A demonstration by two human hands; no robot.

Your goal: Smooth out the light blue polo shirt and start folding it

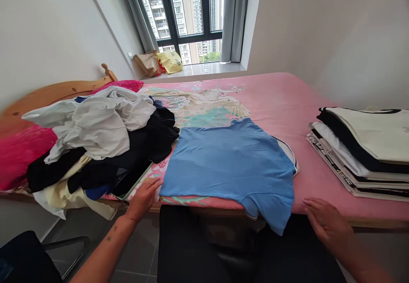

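A light blue T-shirt (230, 163) lies spread flat on the pink bed sheet (287, 99), one sleeve hanging over the near edge. My left hand (144, 197) rests at the shirt's left bottom corner, fingers stretched and touching the bed edge, next to a dark tablet (131, 180). My right hand (326, 221) hovers flat and open to the right of the hanging sleeve, just below the bed edge, holding nothing.
A heap of unfolded white, black and cream clothes (99, 142) covers the bed's left side beside pink pillows (22, 151). A stack of folded clothes (361, 151) sits at the right. A black chair back (204, 244) stands before me. Bags (159, 61) lie on the windowsill.
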